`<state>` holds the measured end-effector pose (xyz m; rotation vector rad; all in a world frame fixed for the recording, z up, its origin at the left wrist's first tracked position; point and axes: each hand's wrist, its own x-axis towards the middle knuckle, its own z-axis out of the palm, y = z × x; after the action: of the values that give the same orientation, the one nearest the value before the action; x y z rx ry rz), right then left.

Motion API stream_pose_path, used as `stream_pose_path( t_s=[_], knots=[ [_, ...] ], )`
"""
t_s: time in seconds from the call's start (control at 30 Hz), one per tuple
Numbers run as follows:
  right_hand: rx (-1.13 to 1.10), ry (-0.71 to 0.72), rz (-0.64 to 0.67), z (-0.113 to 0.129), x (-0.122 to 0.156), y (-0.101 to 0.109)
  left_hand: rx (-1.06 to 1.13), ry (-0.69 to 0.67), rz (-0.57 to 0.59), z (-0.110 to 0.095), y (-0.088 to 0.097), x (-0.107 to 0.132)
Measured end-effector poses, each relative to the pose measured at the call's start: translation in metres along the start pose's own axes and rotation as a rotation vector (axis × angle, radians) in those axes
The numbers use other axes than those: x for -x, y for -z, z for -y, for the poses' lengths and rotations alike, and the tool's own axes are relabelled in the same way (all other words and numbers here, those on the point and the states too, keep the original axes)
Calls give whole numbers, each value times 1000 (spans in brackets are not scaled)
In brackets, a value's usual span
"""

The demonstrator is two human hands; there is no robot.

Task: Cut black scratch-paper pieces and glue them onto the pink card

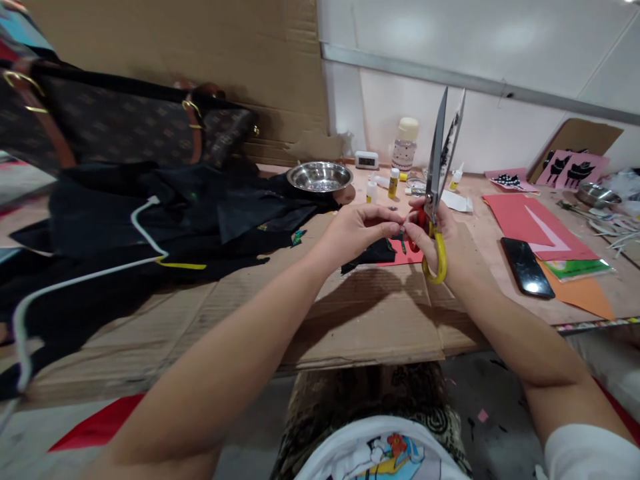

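Observation:
My right hand (434,230) holds a large pair of scissors (438,153), blades pointing up and slightly apart, with a yellow loop and a red loop at the palm. Its thumb and fingertips meet those of my left hand (367,227), which is closed in a pinch. Whatever is between the fingertips is too small to make out. Under the hands a red sheet of paper (411,256) lies on the cardboard, and a black piece of cloth (369,256) is beside it below my left hand.
Black fabric (150,213) and a white cable (75,283) spread across the left, before a brown handbag (120,120). Behind stand a metal bowl (320,177), a small clock (367,159), glue bottles (394,183) and a jar (405,143). A phone (527,267) and red paper (520,217) lie right.

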<state>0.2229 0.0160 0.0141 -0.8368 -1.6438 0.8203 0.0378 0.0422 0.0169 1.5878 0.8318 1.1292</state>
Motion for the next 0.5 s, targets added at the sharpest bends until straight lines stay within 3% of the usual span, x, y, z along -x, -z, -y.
stream_pose_path(
  t_s=[0.3, 0.5],
  knots=[
    [7, -14, -18, -6, -2, -1, 28, -30, 71, 1, 2, -1],
    [216, -52, 81, -19, -27, 34, -87, -43, 47, 1, 2, 0]
  ],
)
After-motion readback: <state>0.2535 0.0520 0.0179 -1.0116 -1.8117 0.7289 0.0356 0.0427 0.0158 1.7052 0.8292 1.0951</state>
